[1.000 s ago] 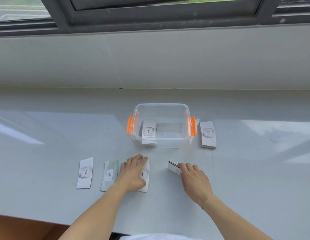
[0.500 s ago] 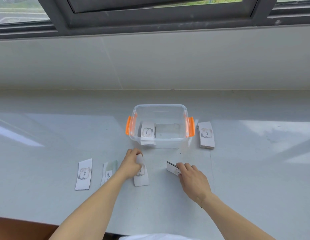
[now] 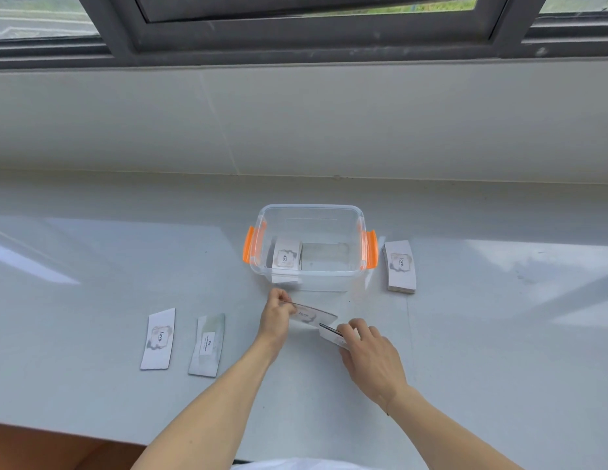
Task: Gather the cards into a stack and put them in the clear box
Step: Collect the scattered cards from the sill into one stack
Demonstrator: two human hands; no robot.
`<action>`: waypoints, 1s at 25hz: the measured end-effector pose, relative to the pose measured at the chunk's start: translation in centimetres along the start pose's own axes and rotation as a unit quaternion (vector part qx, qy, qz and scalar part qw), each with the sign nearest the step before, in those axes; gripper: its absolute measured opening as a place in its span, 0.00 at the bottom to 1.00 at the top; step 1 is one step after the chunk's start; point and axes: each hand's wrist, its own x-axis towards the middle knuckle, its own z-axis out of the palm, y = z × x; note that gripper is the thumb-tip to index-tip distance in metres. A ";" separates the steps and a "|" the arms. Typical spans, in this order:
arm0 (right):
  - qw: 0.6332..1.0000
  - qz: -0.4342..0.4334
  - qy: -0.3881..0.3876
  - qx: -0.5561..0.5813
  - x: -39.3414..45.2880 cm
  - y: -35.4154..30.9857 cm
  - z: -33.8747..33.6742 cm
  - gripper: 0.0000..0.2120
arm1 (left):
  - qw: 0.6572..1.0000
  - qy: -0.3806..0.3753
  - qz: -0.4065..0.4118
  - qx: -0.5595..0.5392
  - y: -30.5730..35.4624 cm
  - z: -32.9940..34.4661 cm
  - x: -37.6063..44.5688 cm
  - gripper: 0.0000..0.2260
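Note:
A clear box (image 3: 352, 281) with orange handles stands mid-table and holds a small stack of cards (image 3: 286, 257) at its left side. My left hand (image 3: 276, 317) pinches one white "love" card (image 3: 312, 317), lifted off the table and reaching rightward. My right hand (image 3: 368, 354) grips a thin stack of cards (image 3: 331, 334) just under that card's right end. Two more cards lie flat to the left: a white one (image 3: 158, 339) and a greyish one (image 3: 207, 344). Another stack (image 3: 399, 266) lies right of the box.
The grey-white table (image 3: 499, 334) runs back to a pale wall under a dark window frame (image 3: 296, 32). Its front edge is near my body, with a brown floor strip (image 3: 41, 446) at the lower left.
My left hand has picked the card up off the table and carried it right toward the stack in my right hand. My right hand has stayed in place.

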 end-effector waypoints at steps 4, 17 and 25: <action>0.998 0.015 0.044 0.030 -0.2 -0.3 0.0 0.28 | 0.998 -0.054 0.024 0.002 -1.3 1.7 -1.5 0.05; 0.998 -0.016 0.041 -0.038 -0.7 -1.1 0.3 0.12 | 0.905 -0.106 0.142 0.386 -4.5 3.3 -2.8 0.10; 0.998 -0.007 0.043 -0.055 -1.0 -1.3 0.9 0.16 | 0.851 -0.013 0.230 0.472 -3.9 -6.6 0.5 0.14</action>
